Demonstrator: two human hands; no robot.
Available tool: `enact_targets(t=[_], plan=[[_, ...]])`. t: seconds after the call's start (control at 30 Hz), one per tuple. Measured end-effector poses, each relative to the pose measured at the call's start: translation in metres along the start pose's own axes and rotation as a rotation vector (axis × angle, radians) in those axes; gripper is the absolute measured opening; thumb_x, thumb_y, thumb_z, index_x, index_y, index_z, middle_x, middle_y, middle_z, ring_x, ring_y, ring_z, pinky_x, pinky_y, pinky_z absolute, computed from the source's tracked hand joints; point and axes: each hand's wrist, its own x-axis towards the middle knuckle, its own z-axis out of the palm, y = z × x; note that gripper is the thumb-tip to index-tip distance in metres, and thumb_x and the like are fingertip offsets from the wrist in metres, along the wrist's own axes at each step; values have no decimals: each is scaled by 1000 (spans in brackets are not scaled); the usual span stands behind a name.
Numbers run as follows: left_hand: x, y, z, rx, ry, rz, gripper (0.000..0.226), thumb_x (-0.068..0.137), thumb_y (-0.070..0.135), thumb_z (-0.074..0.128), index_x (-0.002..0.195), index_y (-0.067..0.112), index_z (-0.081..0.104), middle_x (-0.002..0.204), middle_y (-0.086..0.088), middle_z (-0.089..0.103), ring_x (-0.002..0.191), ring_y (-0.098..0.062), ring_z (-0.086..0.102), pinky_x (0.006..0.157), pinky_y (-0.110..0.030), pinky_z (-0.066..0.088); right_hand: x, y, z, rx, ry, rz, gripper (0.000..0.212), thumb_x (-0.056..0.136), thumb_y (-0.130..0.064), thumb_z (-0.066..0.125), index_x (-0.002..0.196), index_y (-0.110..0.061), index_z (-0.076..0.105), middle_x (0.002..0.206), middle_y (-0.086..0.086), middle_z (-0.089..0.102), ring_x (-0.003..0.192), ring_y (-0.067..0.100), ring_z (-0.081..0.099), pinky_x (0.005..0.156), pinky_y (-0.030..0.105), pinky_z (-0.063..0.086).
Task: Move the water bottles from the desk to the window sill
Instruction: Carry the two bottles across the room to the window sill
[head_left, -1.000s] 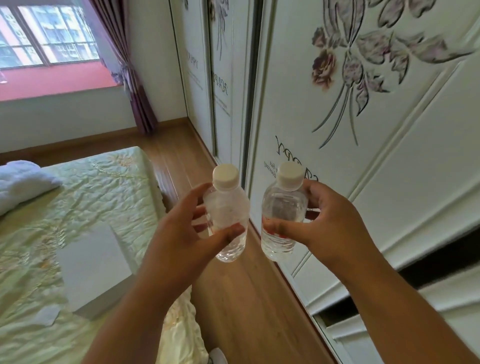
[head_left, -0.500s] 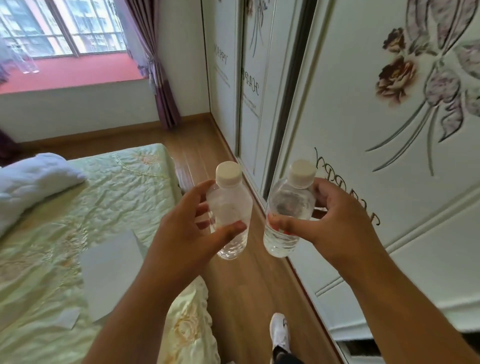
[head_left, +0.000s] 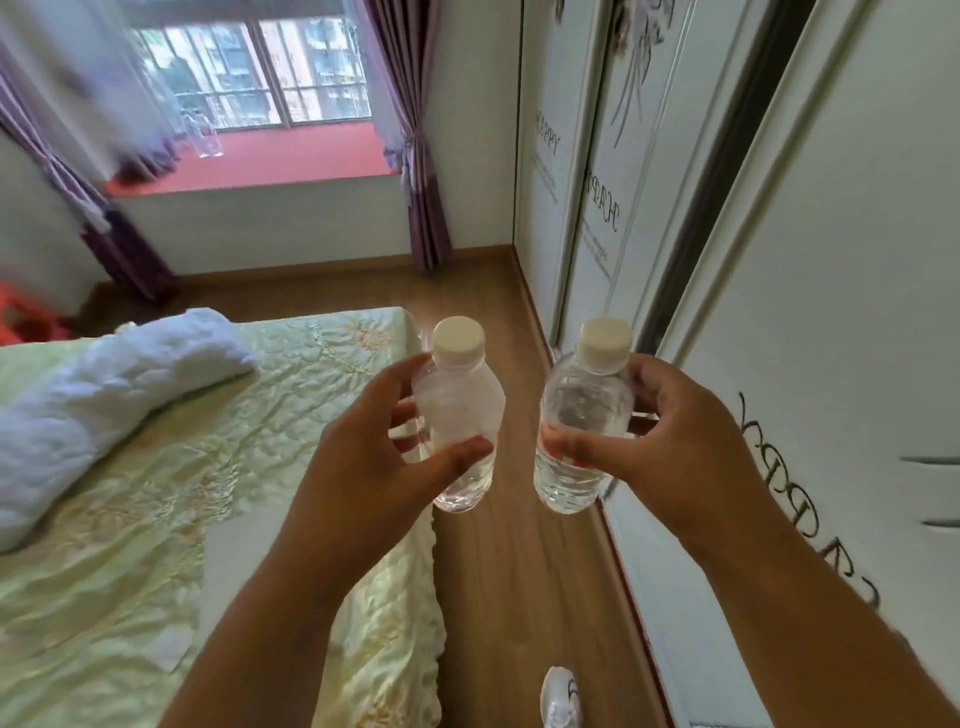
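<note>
I see a bare strip of floor (head_left: 498, 364) running to the sill (head_left: 291, 161), hemmed by the bed (head_left: 208, 467) left and wardrobe (head_left: 831, 312) right. Two bottles (head_left: 208, 137) occupy the sill's left; a curtain (head_left: 415, 156) hangs at its right end.

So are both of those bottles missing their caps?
No, the bottle in the left hand and the bottle in the right hand each carry a white cap screwed on top.

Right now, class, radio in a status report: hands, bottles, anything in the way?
Left hand grips one bottle, right hand grips the other bottle. Both upright, capped. Window sill ahead, bottles already there. Floor between bed and wardrobe open.
</note>
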Motion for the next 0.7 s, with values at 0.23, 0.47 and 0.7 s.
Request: enact_targets(t=[0.23,0.47,0.7], plan=[[62,8,28,-5,103,-37,84,66,49,89,141,42,50,131,23,64,117,1,64,97,-35,58,90,15,-16,38,-91,-65,71,60,-53,87,123,-40,56,104,-31,64,94,-19,60,70,5,53],[106,6,46,-19,137,-61,84,65,50,88,141,41,51,127,26,65,113,8,63,92,-21,57,148,27,-21,54,-153,-60,61,55,-57,84,107,-46,55,93,-40,60,90,-28,55,64,-6,39],[176,-12,51,-42,100,-53,81,66,49,88,139,42,52,125,26,66,114,6,64,94,-27,58,213,34,-7,24,-148,-29,66,56,-57,83,113,-45,53,97,-41,56,85,-32,53,61,-7,36]])
